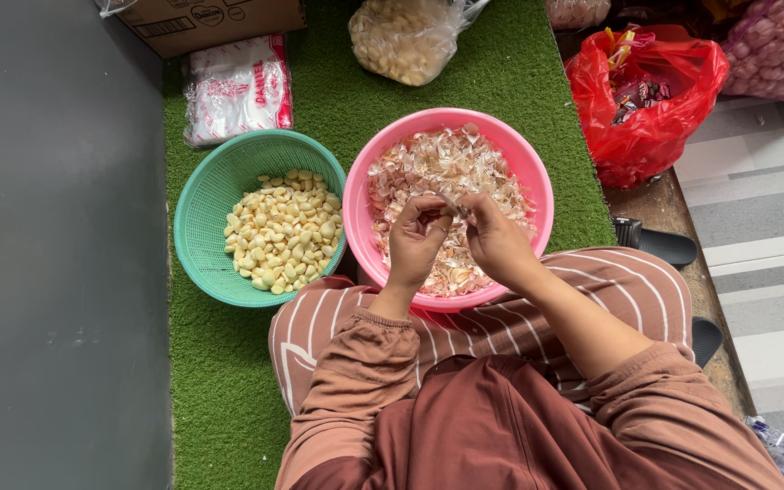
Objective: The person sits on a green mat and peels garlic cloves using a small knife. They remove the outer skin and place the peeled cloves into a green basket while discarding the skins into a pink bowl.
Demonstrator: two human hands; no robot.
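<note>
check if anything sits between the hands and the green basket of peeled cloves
Nothing visible does. Both hands, left and right, hold a small clove over the pink bowl of skins. The green basket stands right beside that bowl on the left, open-topped, with only the two rims between.

A person sits cross-legged on a green turf mat (229, 381), both hands raised over a pink bowl (537, 181) filled with papery garlic skins (437, 168). The left hand (416, 240) and the right hand (498, 238) meet fingertip to fingertip, pinching a small garlic clove (454, 208) between them. Just beside the pink bowl, to its left, stands a green basket (206, 209) holding peeled garlic cloves (283, 229). Beyond lie a clear bag of peeled cloves (406, 38), a white packet with red print (238, 88), a cardboard box (210, 18) and a red plastic bag (646, 109).
</note>
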